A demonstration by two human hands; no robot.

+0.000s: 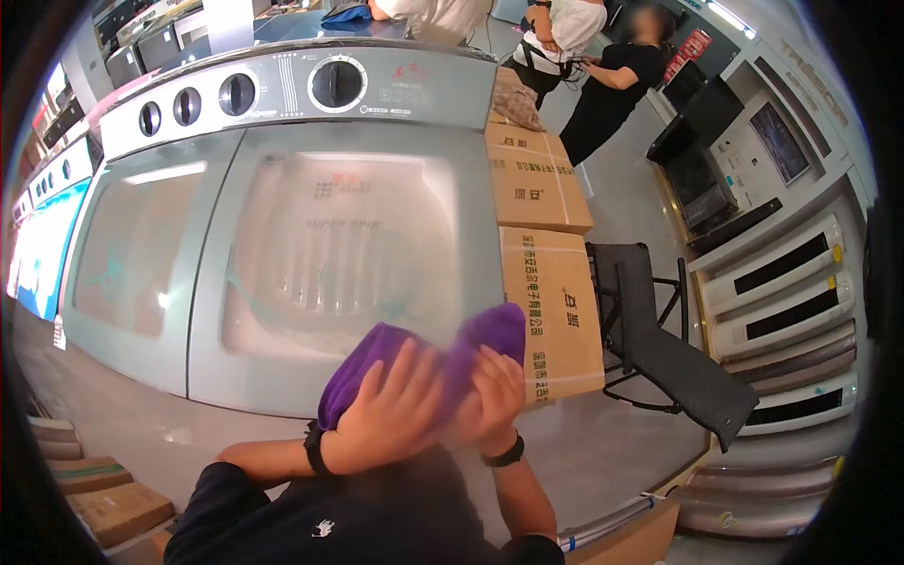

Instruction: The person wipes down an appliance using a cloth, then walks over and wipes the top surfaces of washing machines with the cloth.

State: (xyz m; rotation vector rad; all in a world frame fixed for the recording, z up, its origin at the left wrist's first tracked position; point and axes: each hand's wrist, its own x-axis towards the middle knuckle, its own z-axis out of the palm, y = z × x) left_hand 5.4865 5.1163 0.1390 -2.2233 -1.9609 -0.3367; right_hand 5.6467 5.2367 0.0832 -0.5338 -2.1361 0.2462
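A purple cloth (361, 369) is bunched between my two hands, in front of the near edge of a twin-tub washing machine (212, 282). My left hand (391, 407) is closed on the cloth's left part, somewhat blurred. My right hand (490, 395) grips the other end, and part of the cloth stands up above its fingers. Behind the cloth lies the machine's wide see-through lid (348, 235), shut, with a round tub faintly visible under it. The narrower lid (141, 245) on the left is shut too. Dark knobs (336, 83) line the control panel at the back.
Cardboard boxes (565, 311) stand against the machine's right side. Beyond them is a black folding chair (650, 330). Long appliance panels (782, 268) line the right wall. Two people (617, 99) stand at the back. More boxes (118, 508) lie at lower left.
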